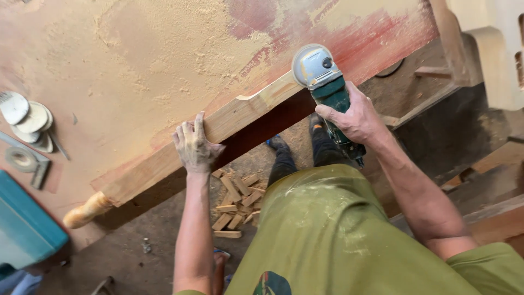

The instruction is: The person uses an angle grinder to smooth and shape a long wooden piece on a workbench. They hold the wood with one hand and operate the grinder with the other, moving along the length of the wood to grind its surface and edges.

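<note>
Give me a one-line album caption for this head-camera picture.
Left hand steadies a wooden plank on a dusty workbench while the right hand holds an angle grinder at its edge.

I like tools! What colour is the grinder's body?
Dark green, with a silver-grey head; the head view shows the grinder in the right hand.

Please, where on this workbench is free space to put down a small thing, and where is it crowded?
The widest free patch is the dusty middle of the bench, between the sanding discs and the grinder. It is crowded at the front edge: the left hand presses the wooden piece, the right hand holds the grinder.
</note>
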